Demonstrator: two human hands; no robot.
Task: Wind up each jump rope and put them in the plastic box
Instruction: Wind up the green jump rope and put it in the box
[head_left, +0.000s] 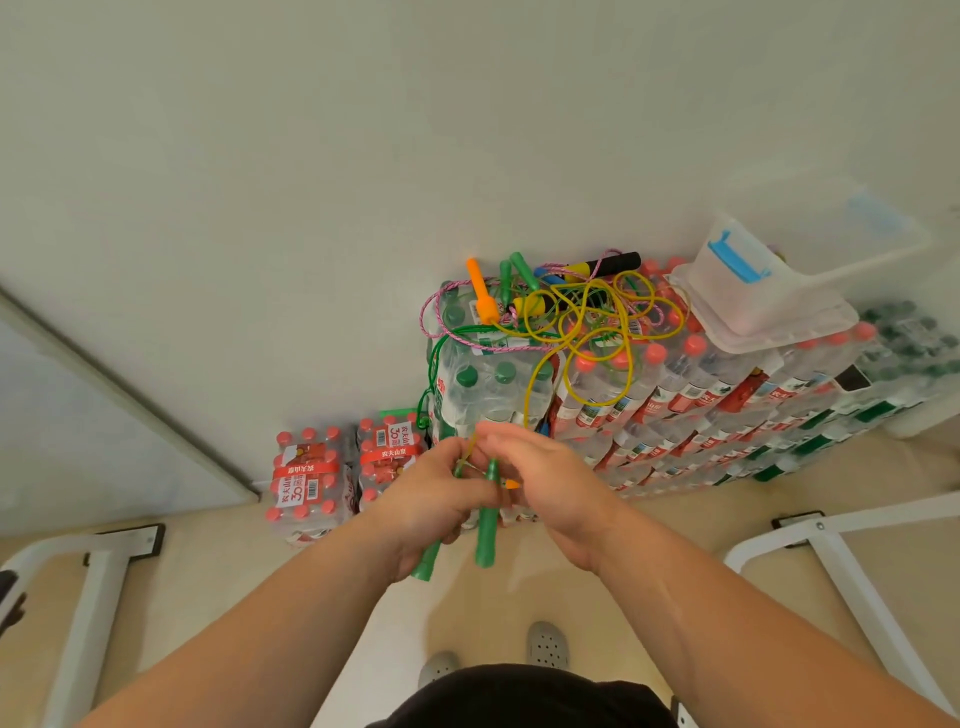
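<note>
My left hand (434, 501) grips two green jump-rope handles (485, 525) that point down, with a small orange tip beside them. My right hand (540, 478) pinches the yellow rope (530, 395) just above the handles. That yellow rope runs up to a tangle of ropes (576, 306) on top of stacked water-bottle packs: yellow, green and pink cords, an orange handle (480, 291), green handles (522, 273) and a black-and-yellow handle (605, 265). The clear plastic box (748, 291) with a blue latch stands to the right of the tangle on the same stack.
Stacked packs of water bottles (675, 410) line the wall. Two lower packs (311, 478) sit on the floor at the left. White metal frame legs stand at the left (78, 623) and the right (852, 587). My shoes (545, 647) are on the beige floor below.
</note>
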